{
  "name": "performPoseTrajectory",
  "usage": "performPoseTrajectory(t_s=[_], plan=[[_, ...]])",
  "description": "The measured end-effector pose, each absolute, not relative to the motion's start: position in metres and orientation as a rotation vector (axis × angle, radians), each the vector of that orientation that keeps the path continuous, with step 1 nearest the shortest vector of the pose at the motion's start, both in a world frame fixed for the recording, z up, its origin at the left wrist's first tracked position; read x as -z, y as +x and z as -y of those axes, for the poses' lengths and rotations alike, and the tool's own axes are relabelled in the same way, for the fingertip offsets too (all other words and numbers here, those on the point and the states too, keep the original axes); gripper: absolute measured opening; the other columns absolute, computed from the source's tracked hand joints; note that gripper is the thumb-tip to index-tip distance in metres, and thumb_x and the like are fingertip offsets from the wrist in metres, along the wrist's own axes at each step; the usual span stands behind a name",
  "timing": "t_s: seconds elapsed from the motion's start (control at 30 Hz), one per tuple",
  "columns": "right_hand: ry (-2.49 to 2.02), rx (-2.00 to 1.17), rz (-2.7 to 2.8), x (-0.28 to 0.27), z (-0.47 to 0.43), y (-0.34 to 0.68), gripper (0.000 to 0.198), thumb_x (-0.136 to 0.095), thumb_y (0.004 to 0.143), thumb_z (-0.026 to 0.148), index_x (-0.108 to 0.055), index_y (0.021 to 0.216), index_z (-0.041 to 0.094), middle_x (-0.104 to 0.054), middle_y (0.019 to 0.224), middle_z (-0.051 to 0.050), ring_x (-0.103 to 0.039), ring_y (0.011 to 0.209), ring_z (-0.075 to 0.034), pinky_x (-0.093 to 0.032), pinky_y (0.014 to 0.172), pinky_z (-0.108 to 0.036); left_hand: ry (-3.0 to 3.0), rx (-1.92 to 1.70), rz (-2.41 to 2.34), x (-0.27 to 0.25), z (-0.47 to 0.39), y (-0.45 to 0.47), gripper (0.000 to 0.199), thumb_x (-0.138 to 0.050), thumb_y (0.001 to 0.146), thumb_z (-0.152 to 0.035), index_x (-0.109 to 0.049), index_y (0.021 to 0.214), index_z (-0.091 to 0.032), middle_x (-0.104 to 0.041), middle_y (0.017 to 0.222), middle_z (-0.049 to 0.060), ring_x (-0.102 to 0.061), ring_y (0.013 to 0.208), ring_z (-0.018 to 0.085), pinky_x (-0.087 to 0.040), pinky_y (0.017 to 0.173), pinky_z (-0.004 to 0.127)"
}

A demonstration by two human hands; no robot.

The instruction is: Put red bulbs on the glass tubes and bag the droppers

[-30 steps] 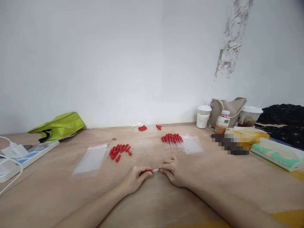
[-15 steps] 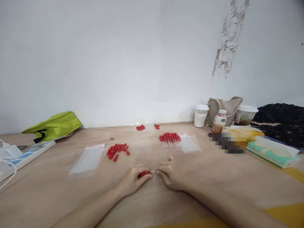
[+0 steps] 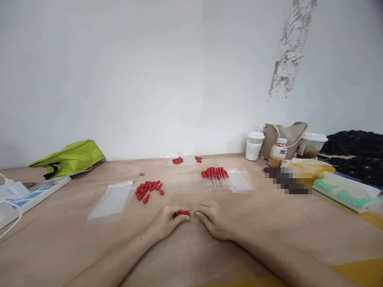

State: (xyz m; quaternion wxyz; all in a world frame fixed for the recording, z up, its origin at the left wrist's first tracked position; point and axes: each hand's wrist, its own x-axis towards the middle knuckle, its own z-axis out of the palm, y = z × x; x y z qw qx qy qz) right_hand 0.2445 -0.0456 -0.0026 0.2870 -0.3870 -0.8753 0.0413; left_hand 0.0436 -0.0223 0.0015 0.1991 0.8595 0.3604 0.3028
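Red bulb [image 3: 181,213] in left hand [image 3: 166,220] grip, glass tube mostly hidden in right hand [image 3: 213,220] grip

I am getting a bright, even feed: soft diffuse light is falling from above and the pale wall [image 3: 149,79] is bouncing it back, so shadows under the hands are staying faint. No hard glare is showing, only a mild sheen on the clear bags [image 3: 112,201]. The wide lens is bending the surface [image 3: 60,247] edges and stretching the forearms near the bottom. A pixelated block [image 3: 289,181] is masking something at right. Small clear parts are blurring into the surface.
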Motion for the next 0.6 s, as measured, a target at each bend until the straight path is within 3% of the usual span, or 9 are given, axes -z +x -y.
performPoseTrajectory(t_s=[0.13,0.27,0.47,0.6], plan=[[-1.108,0.136,2.429,-0.007,0.049,0.248,0.024,-0.037,0.085,0.024,-0.060,0.079,0.018,-0.058,0.081,-0.004,-0.048,0.076,-0.014,-0.028,0.072,-0.030,2.352,-0.893,-1.029,0.004,0.016,0.036,0.021,-0.056,0.078,-0.032,-0.063,0.095,-0.022,-0.065,0.082,0.001,-0.057,0.073,0.015,-0.044,0.067,0.025],[-1.278,0.152,2.339,-0.012,0.043,0.258,0.023,-0.042,0.082,0.024,-0.062,0.073,0.018,-0.061,0.077,-0.004,-0.051,0.076,-0.015,-0.027,0.074,-0.031,2.317,-1.022,-1.206,0.009,0.014,0.031,0.043,-0.056,0.076,-0.029,-0.044,0.117,-0.023,-0.057,0.093,0.002,-0.053,0.066,0.012,-0.045,0.063,0.025],[-1.744,-0.124,1.865,-0.015,-0.004,0.271,0.023,-0.045,0.077,0.031,-0.062,0.067,0.019,-0.064,0.070,-0.002,-0.055,0.066,-0.015,-0.030,0.062,-0.026,2.404,-0.881,-1.275,0.007,0.014,0.030,0.016,-0.049,0.079,-0.027,-0.052,0.091,-0.018,-0.052,0.075,0.000,-0.050,0.064,0.013,-0.041,0.060,0.024],[-1.912,0.010,1.749,-0.017,-0.034,0.254,0.026,-0.043,0.077,0.031,-0.062,0.064,0.019,-0.065,0.070,-0.004,-0.057,0.071,-0.018,-0.029,0.071,-0.031,2.431,-0.849,-1.269,0.002,0.016,0.033,0.014,-0.047,0.080,-0.028,-0.055,0.085,-0.018,-0.052,0.075,0.001,-0.051,0.065,0.014,-0.040,0.059,0.024]])
